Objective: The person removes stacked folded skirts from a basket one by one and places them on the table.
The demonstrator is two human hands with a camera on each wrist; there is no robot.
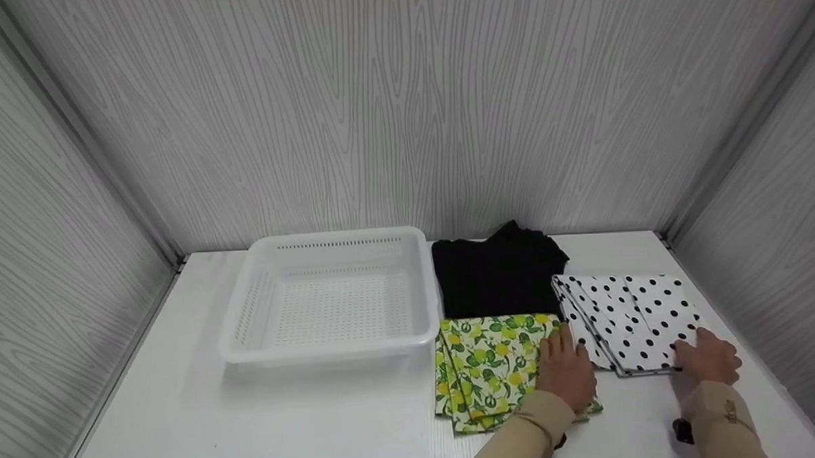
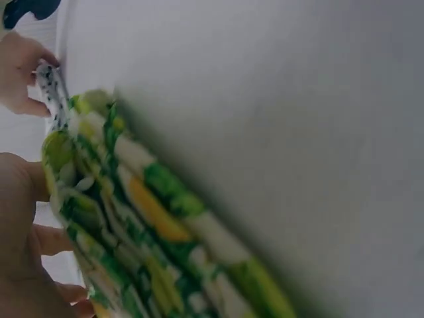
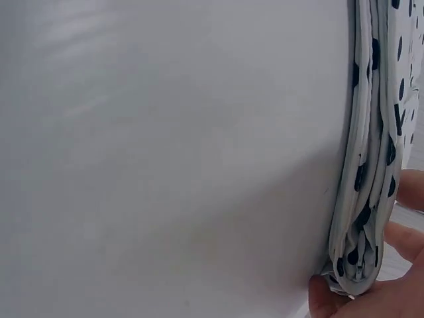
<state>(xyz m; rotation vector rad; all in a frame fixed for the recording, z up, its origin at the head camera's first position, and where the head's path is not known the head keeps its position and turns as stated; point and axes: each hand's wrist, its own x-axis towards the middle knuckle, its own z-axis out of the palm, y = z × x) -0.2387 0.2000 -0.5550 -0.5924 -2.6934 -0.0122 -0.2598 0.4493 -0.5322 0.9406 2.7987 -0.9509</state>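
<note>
A folded lemon-print cloth (image 1: pixel 487 362) lies on the table, and my left hand (image 1: pixel 567 372) rests on its right part with fingers extended. In the left wrist view, its stacked layers (image 2: pixel 152 225) show beside that hand (image 2: pixel 20 232). To the right lies a folded white cloth with black polka dots (image 1: pixel 644 322). My right hand (image 1: pixel 710 359) pinches this cloth at its near right corner. The right wrist view shows the thumb low at the folded edge (image 3: pixel 361 232) and other fingers (image 3: pixel 405 235) against the upper side.
A white perforated plastic basket (image 1: pixel 330 347) stands to the left, with nothing visible in it. Behind the lemon-print cloth lies a folded black garment (image 1: pixel 497 273), near the back wall (image 1: pixel 376 121). Wood-grain side panels (image 1: pixel 774 257) flank the white table (image 1: pixel 285 423).
</note>
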